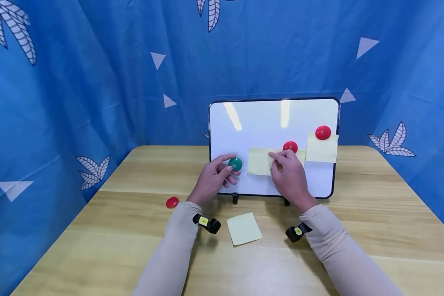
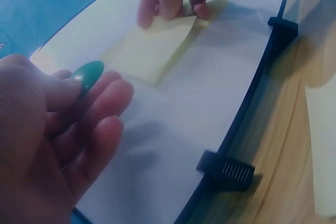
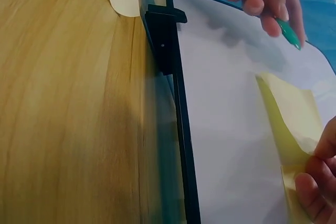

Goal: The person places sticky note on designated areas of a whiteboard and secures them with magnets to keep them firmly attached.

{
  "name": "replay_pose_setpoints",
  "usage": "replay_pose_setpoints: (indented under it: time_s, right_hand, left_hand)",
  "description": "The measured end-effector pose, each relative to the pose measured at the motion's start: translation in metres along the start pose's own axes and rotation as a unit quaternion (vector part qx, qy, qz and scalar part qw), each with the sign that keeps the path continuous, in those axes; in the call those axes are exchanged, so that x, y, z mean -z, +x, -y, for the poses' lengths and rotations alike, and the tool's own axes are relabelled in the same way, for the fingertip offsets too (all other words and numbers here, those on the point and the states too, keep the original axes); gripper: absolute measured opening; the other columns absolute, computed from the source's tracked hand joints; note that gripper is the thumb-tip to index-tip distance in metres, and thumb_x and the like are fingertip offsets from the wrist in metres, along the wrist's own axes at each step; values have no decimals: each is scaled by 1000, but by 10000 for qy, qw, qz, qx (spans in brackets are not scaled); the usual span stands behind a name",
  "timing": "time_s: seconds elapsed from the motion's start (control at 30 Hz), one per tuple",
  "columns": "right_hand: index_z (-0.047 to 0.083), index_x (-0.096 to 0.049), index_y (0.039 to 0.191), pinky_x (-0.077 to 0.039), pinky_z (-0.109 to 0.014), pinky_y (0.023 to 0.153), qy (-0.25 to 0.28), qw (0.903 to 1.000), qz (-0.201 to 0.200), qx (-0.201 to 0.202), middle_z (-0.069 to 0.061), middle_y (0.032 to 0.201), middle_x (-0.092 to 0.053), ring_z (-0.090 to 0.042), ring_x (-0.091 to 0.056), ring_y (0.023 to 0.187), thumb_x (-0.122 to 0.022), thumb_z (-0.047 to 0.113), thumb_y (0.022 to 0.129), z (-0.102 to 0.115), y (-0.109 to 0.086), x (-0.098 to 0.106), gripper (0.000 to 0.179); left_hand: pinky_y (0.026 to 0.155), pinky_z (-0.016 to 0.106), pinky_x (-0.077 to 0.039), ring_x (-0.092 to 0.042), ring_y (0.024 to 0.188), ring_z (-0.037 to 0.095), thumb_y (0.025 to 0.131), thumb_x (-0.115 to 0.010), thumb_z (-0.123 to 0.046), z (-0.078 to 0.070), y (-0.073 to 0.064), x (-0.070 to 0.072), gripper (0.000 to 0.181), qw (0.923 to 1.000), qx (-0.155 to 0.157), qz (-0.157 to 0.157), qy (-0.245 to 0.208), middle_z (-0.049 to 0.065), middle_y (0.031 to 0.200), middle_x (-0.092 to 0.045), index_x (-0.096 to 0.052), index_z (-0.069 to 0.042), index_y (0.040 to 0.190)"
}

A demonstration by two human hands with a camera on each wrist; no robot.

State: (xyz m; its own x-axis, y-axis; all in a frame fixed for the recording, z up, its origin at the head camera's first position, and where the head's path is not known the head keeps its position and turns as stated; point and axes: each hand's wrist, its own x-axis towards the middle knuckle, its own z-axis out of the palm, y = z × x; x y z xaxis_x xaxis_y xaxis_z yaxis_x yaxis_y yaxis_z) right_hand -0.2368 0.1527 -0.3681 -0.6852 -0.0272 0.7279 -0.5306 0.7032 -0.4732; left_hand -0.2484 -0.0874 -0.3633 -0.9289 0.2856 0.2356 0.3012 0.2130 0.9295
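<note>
My left hand (image 1: 211,177) pinches a round green magnet (image 1: 235,164) between thumb and fingers, in front of the left part of the whiteboard (image 1: 251,123). In the left wrist view the green magnet (image 2: 90,75) is tilted and stands off the board. With thumb and fingertips my right hand (image 1: 291,176) pinches the right edge of a pale yellow sticky note (image 1: 258,162) at the board. The right wrist view shows this note (image 3: 296,109) bowed away from the surface. Behind the right hand, another yellow note (image 1: 301,156), mostly hidden, sits under a red magnet (image 1: 290,146).
At the board's right edge a further red magnet (image 1: 323,132) tops a yellow note (image 1: 322,150). On the wooden table lie a loose red magnet (image 1: 172,202) and a loose sticky note (image 1: 244,229). Black stand feet (image 1: 234,198) support the board; a blue curtain (image 1: 266,57) hangs behind.
</note>
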Motion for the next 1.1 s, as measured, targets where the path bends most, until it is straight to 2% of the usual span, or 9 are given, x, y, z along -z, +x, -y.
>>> replay_pose_setpoints:
  time_s: [0.1,0.37,0.7,0.87,1.1]
  right_hand:
    - [-4,-72,116,-51,-37,66,71,10000,-33,-24,-15,97,-60,-25,-56,81,-66,-5,89,-1,0,0,28]
    - [-3,-72,116,-51,-37,68,259,9989,27,-387,-13,97,-60,-24,-56,83,-66,-4,90,3,1,1,27]
    - [-2,-71,119,-55,-37,70,-36,9998,71,-194,-13,99,-59,-22,-58,84,-69,-2,89,1,-1,0,30]
    - [-3,-71,118,-54,-36,69,-98,9999,38,-103,-12,98,-58,-22,-57,83,-69,-2,89,1,-2,0,30]
    - [-3,-71,118,-54,-35,68,-67,10000,47,-49,-13,96,-58,-22,-56,82,-70,-3,88,-1,0,2,30]
  left_hand:
    - [70,35,-59,-71,75,26,106,-52,-13,-2,2,-5,36,10000,-31,55,-9,3,98,-75,-57,-24,139]
    - [68,35,-59,-71,75,26,106,-50,-14,-6,6,-12,36,9997,-97,88,-185,4,99,-75,-57,-24,140]
    - [66,33,-58,-72,74,24,105,-52,-16,-7,15,-23,34,9981,-301,-16,-540,7,98,-76,-57,-18,139]
    - [65,32,-58,-71,74,23,104,-56,-19,-7,17,-28,34,9978,-261,-179,-574,5,97,-76,-58,-21,137]
    - [63,33,-57,-70,71,23,101,-62,-20,-11,22,-36,35,9966,-396,-489,-531,4,97,-75,-61,-20,136]
